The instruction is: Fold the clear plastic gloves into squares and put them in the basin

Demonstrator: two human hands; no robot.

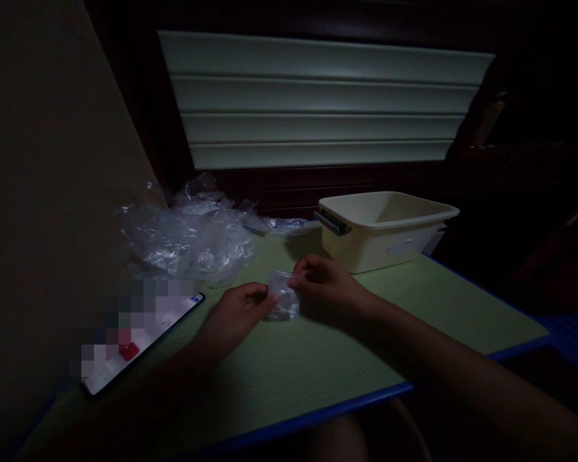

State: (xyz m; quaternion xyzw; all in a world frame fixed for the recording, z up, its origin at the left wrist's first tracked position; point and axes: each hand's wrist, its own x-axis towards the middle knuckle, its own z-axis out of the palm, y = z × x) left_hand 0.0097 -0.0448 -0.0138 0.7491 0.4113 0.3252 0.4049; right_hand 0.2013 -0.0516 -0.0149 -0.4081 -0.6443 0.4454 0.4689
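A small clear plastic bag [284, 301] is held up over the green table [318, 378], stretched between both hands. My left hand [241, 314] pinches its left edge between thumb and fingers. On the other side, my right hand [330, 282] grips the bag's upper right edge with its fingertips. Behind the left hand lies a large heap of crumpled clear plastic bags [192, 237]. The room is dim, and whether anything is inside the small bag cannot be made out.
A cream plastic bin [370, 247] with a dark handle stands at the back right of the table. A lit phone or tablet [149, 340], partly blurred out, lies at the left. A slatted panel [318, 102] rises behind the table.
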